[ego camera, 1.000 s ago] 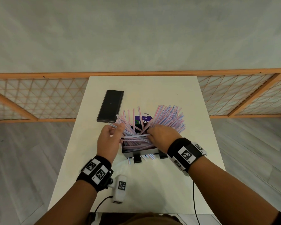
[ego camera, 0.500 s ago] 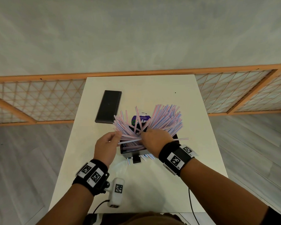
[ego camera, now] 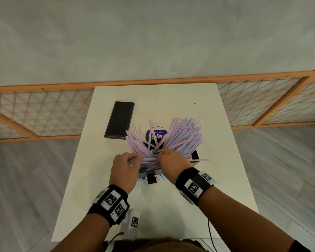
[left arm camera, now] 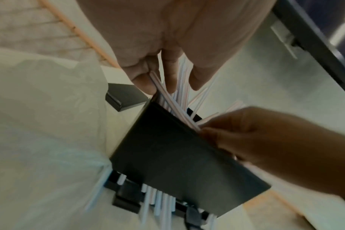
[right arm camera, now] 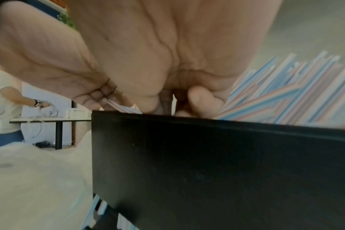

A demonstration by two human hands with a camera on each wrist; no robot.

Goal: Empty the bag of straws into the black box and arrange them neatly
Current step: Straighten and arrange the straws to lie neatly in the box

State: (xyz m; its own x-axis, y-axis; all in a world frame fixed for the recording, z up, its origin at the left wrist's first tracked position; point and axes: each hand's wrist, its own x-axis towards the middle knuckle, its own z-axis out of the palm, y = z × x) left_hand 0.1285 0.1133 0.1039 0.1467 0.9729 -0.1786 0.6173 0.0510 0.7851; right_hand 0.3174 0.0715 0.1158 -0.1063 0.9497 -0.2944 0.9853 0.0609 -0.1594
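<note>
A black box (ego camera: 195, 157) stands mid-table with pink, blue and white striped straws (ego camera: 184, 137) fanned out of its top, some crossing flat over it. My left hand (ego camera: 135, 160) is at the box's left rim and pinches a few straws (left arm camera: 167, 99) between thumb and fingers. Over the box's middle, my right hand (ego camera: 162, 154) has its fingers curled down on the pile, with a few straws (right arm camera: 124, 108) pinched under the thumb. Behind the fan lies the straw bag's purple label (ego camera: 155, 136). More straw ends (ego camera: 160, 177) poke out below the box's near side.
The black lid (ego camera: 119, 122) lies flat at the back left of the white table (ego camera: 171, 99). One straw (ego camera: 200, 160) sticks out over the box's right rim. An orange lattice fence (ego camera: 44, 113) runs behind the table. A person (right arm camera: 2, 101) works at another table far off.
My left hand has drawn slightly left with a few straws. My right hand has shifted left over the pile. One straw now sticks out sideways over the box's right rim.
</note>
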